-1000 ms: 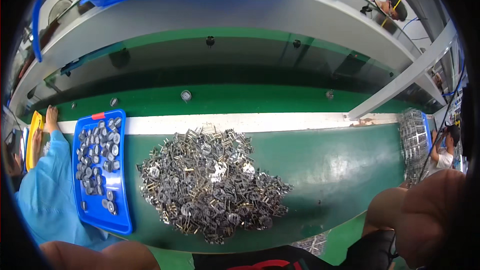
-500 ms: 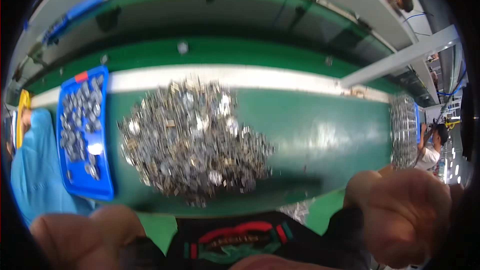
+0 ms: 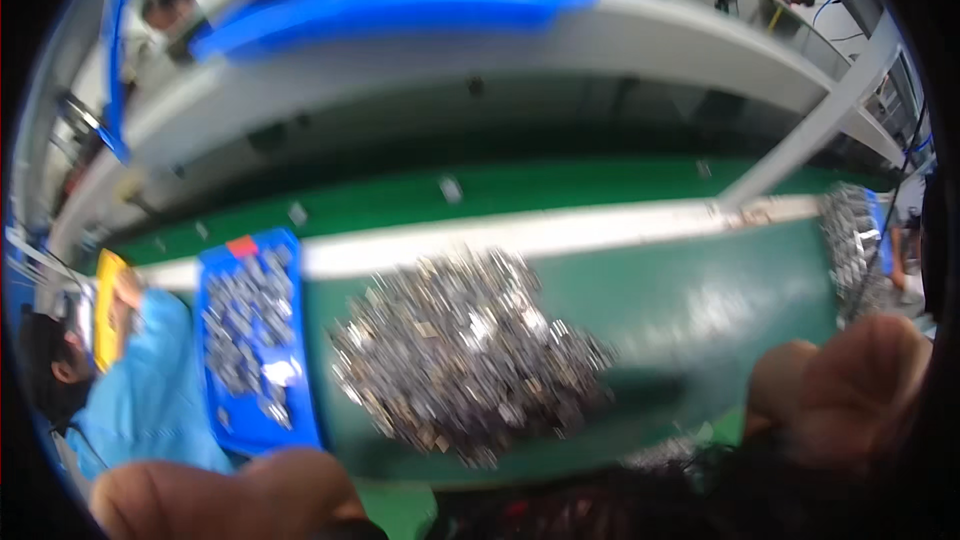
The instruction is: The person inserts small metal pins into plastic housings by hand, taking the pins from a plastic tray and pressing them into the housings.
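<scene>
My left arm (image 3: 225,500) comes in bare and bent at the lower left, and my right arm (image 3: 850,385) likewise at the lower right. Both are raised close to the camera, so no fingers of either hand show. A broad heap of small silvery metal parts (image 3: 465,345) lies on the green tabletop (image 3: 680,300) in front of me, apart from both arms. Nearest my left arm stands a blue tray (image 3: 310,390) holding many similar parts, with a red patch on its far rim. Motion blurs the picture, and the parts' exact kind cannot be made out.
A co-worker in a light blue garment (image 3: 150,370) sits at the left beside a yellow tray (image 3: 108,310). Metal parts (image 3: 850,240) are piled at the far right end. A white ledge (image 3: 400,250) and slanted white post (image 3: 820,120) border the table's far side; a blue bin (image 3: 400,5) sits above.
The view has tilted up and shifted left: heap and tray appear lower and further right. A blue bin and more of the co-worker have come into sight. Both my arms stay raised.
</scene>
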`<state>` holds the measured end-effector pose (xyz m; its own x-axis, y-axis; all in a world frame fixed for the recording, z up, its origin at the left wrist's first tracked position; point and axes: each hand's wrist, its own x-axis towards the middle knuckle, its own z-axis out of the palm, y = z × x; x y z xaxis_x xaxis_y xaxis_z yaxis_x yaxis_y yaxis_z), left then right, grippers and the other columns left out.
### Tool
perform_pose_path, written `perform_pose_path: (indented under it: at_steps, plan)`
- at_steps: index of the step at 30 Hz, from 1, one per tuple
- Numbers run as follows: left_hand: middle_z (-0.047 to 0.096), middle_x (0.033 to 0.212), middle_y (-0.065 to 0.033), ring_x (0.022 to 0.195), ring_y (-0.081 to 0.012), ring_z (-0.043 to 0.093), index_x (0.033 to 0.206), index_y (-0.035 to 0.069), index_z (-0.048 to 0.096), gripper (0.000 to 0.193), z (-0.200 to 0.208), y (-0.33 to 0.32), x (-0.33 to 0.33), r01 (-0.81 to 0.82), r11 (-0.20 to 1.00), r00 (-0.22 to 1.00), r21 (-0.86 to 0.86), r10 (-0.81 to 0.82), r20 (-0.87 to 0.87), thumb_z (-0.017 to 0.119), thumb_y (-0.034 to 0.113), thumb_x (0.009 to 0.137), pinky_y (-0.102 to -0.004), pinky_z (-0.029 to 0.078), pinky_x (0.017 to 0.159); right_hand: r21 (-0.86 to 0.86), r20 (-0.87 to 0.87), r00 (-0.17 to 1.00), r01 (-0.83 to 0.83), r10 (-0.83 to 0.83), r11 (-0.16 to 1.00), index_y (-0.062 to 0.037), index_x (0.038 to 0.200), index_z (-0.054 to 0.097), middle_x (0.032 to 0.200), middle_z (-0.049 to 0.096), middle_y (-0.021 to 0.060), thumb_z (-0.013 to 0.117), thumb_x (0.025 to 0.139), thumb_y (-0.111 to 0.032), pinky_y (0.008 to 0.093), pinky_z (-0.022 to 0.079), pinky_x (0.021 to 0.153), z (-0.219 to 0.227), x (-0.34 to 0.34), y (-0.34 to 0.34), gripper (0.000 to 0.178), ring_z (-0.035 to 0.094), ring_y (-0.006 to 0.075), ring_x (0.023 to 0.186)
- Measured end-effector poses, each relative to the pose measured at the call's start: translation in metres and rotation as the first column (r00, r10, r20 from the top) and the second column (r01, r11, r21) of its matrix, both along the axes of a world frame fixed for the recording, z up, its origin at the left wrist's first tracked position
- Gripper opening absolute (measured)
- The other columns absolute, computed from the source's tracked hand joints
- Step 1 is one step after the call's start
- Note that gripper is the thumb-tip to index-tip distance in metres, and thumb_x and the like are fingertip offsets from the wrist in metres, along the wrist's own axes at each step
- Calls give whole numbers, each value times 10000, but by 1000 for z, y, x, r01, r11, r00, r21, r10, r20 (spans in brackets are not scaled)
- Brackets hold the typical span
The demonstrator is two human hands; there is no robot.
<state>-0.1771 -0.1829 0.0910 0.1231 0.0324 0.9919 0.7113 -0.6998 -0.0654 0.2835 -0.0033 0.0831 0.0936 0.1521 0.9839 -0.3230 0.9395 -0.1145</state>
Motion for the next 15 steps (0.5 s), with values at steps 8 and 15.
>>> perform_pose_path:
  at_steps: [8, 15]
  plan:
    - [545, 1281, -236, 1091, -298, 554, 1250, -27, 577, 462, -40, 16, -5, 64, 993, 994, -97, -55, 96, 439, 323, 980, -386, 479, 805, -161, 420, 907, 70, 4, 984, -126, 1020, 600, 866, 534, 40, 667, 888, -227, 232, 389, 532, -12, -69, -12, 180, 511, 97, 644]
    - [545, 1279, -239, 1080, -297, 556, 1245, -31, 579, 458, -26, 24, 34, 90, 985, 992, -149, -75, 103, 440, 315, 979, -385, 482, 797, -74, 913, 407, 173, -3, 982, -9, 989, 674, 711, 591, 102, 755, 772, -24, 355, 475, 516, -73, -93, 35, 232, 621, 269, 613]
